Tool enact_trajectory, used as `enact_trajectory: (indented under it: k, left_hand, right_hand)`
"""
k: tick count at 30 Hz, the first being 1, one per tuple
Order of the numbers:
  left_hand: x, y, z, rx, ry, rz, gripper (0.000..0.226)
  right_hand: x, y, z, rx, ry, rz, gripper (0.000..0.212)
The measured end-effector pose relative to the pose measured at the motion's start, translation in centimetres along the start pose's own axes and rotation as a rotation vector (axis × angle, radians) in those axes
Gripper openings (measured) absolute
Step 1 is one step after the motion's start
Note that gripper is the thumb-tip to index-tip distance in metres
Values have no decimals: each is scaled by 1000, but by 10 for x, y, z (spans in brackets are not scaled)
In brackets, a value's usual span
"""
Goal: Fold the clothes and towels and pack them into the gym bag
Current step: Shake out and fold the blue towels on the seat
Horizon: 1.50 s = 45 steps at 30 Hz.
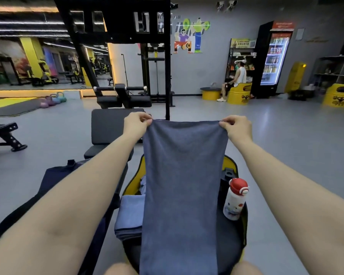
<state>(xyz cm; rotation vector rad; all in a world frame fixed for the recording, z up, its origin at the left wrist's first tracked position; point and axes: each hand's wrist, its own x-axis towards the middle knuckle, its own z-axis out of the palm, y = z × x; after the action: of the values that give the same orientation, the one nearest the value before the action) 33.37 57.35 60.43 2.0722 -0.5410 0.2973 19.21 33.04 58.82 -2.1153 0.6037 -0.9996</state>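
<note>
Above the gym bag (233, 169), rectangular terry towel (183, 175)

towel (182, 185), center: matt blue-grey cloth, fine nap
bottle (235, 199), lower right: glossy plastic, red cap
bench pad (107, 126), mid-left: smooth black vinyl-look
floor (286, 135): grey w/ slight sheen

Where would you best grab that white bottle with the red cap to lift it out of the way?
Probably round the white body of the bottle, just below the red cap, coming from the right. It stands upright at the right edge of the open gym bag, with that side clear, while the hanging towel blocks the left. Both hands now pinch the towel's top corners.
</note>
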Motion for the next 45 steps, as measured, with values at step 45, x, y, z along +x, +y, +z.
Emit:
enact_trajectory:
  k: [45]
  left_hand:
    - [-234, -234, 121, 355, -893, -359, 22]
  right_hand:
    - [-244, 218, 102, -354, -1083, 473, 11]
